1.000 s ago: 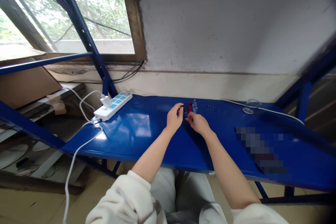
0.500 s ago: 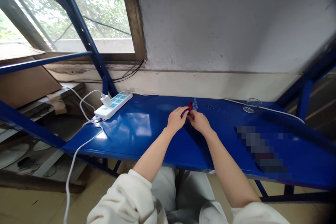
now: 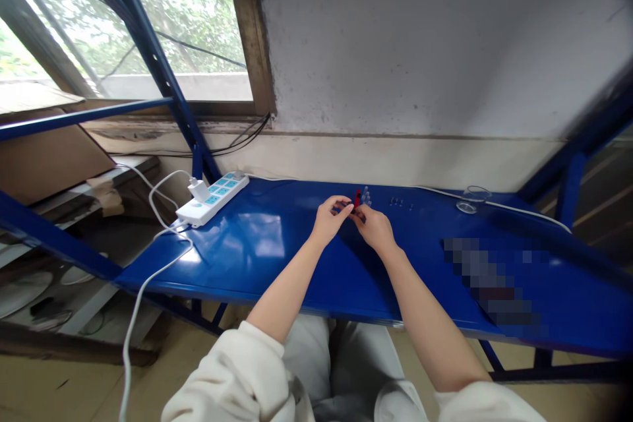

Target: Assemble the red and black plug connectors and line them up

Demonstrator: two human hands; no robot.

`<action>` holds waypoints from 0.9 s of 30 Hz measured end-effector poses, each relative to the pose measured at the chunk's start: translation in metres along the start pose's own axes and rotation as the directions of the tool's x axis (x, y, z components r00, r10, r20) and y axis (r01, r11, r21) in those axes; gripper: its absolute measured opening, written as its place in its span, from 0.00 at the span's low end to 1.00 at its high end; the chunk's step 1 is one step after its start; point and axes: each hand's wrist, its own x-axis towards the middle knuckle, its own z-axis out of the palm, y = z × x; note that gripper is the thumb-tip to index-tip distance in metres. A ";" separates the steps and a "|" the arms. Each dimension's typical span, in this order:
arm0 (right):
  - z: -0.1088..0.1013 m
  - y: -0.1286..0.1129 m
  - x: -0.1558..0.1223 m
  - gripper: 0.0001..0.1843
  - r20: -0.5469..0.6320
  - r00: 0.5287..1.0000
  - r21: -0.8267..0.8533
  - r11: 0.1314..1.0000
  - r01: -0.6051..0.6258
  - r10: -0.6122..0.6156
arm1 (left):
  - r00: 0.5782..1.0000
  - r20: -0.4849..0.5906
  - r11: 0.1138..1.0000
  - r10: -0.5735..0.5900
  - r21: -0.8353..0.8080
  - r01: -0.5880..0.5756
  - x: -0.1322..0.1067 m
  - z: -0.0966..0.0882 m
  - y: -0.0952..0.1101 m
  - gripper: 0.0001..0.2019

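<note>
Left hand (image 3: 329, 219) and right hand (image 3: 376, 227) were apart a second ago. Now together, fingertips of both pinching small red plastic piece (image 3: 357, 198) just above glossy blue metal bench (image 3: 257, 244), beside cluster of small clear plastic parts (image 3: 366, 195).

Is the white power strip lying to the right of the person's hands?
No, the power strip lies on the blue shelf left of the left hand and right hand, which pinch a small red piece.

White power strip (image 3: 212, 200), blue shelf (image 3: 257, 247), window (image 3: 188, 20)
</note>
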 end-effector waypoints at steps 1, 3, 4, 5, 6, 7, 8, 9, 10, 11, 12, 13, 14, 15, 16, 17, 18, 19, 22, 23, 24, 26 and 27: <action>0.000 0.000 0.000 0.09 -0.004 1.000 0.000 1.000 0.008 -0.008 | 1.000 0.005 1.000 -0.006 -0.018 0.006 0.000 0.000 0.000 0.11; 0.001 0.000 0.000 0.10 -0.028 0.999 0.010 1.000 0.025 -0.025 | 1.000 0.006 0.999 -0.006 -0.037 0.007 0.001 -0.001 0.000 0.11; 0.001 0.001 0.000 0.10 -0.044 0.998 0.019 0.999 0.037 -0.036 | 1.000 0.002 0.999 -0.007 -0.044 0.007 0.002 -0.001 0.000 0.11; 0.002 0.001 0.000 0.10 -0.058 0.997 0.028 0.998 0.050 -0.049 | 1.000 -0.006 0.999 -0.010 -0.050 0.010 0.002 -0.001 -0.001 0.11; 0.003 0.001 -0.001 0.10 -0.072 0.996 0.037 0.997 0.061 -0.058 | 1.000 -0.017 0.998 -0.018 -0.054 0.017 0.003 -0.002 -0.001 0.11; 0.004 0.001 -0.001 0.10 -0.083 0.994 0.043 0.997 0.070 -0.066 | 0.999 -0.027 0.998 -0.028 -0.057 0.027 0.003 -0.003 -0.002 0.11; 0.005 0.001 -0.001 0.10 -0.091 0.993 0.049 0.996 0.076 -0.072 | 0.999 -0.031 0.998 -0.040 -0.057 0.038 0.004 -0.003 -0.003 0.11; 0.006 0.001 -0.001 0.10 -0.097 0.992 0.057 0.995 0.080 -0.075 | 0.998 -0.027 0.997 -0.048 -0.056 0.047 0.005 -0.004 -0.005 0.11; 0.006 0.000 -0.001 0.09 -0.101 0.992 0.067 0.994 0.083 -0.076 | 0.998 -0.016 0.997 -0.052 -0.053 0.051 0.006 -0.005 -0.006 0.11; 0.006 0.000 -0.001 0.09 -0.104 0.992 0.078 0.993 0.084 -0.076 | 0.999 -0.001 0.998 -0.052 -0.045 0.052 0.006 -0.006 -0.007 0.11; 0.006 -0.001 -0.001 0.09 -0.105 0.992 0.088 0.993 0.084 -0.074 | 0.999 0.016 0.998 -0.047 -0.030 0.048 0.007 -0.006 -0.008 0.11; 0.006 -0.001 -0.001 0.08 -0.105 0.992 0.098 0.992 0.083 -0.072 | 0.999 0.034 0.999 -0.038 -0.006 0.039 0.007 -0.007 -0.008 0.11; 0.006 -0.001 0.000 0.08 -0.107 0.992 0.106 0.991 0.081 -0.070 | 0.998 0.056 0.999 -0.026 0.028 0.024 0.009 -0.008 -0.008 0.11; 0.006 -0.001 0.000 0.08 -0.110 0.992 0.111 0.991 0.080 -0.067 | 0.997 0.081 0.998 -0.013 0.067 0.008 0.010 -0.009 -0.007 0.11; 0.007 -0.001 0.000 0.08 -0.112 0.992 0.116 0.990 0.079 -0.066 | 0.993 0.115 0.995 -0.005 0.104 -0.007 0.012 -0.010 -0.006 0.11; 0.007 0.000 0.001 0.08 -0.110 0.992 0.122 0.989 0.078 -0.065 | 0.988 0.152 0.990 -0.003 0.136 -0.018 0.015 -0.013 -0.004 0.11; 0.008 0.000 0.001 0.09 -0.108 0.992 0.127 0.989 0.076 -0.062 | 0.983 0.186 0.986 -0.009 0.164 -0.022 0.019 -0.017 -0.002 0.11; 0.008 0.001 0.001 0.10 -0.103 0.993 0.130 0.989 0.070 -0.057 | 0.977 0.211 0.982 -0.024 0.190 -0.017 0.024 -0.022 -0.001 0.11; 0.009 0.003 0.002 0.14 -0.074 0.997 0.117 0.993 0.036 -0.028 | 0.981 0.177 0.947 -0.083 0.321 0.022 0.039 -0.047 -0.003 0.12; 0.009 0.003 0.002 0.14 -0.064 0.998 0.107 0.994 0.023 -0.016 | 0.983 0.153 0.917 -0.100 0.398 0.031 0.043 -0.057 -0.007 0.11; 0.009 0.003 0.002 0.14 -0.055 0.998 0.098 0.995 0.014 -0.009 | 0.985 0.117 0.874 -0.125 0.483 0.053 0.046 -0.068 -0.011 0.10; 0.009 0.003 0.002 0.13 -0.050 0.999 0.088 0.996 0.009 -0.005 | 0.985 0.013 0.776 -0.170 0.618 0.126 0.049 -0.087 -0.023 0.09; 0.009 0.003 0.002 0.12 -0.052 0.999 0.085 0.996 0.012 -0.008 | 0.980 -0.030 0.734 -0.197 0.658 0.168 0.048 -0.095 -0.030 0.08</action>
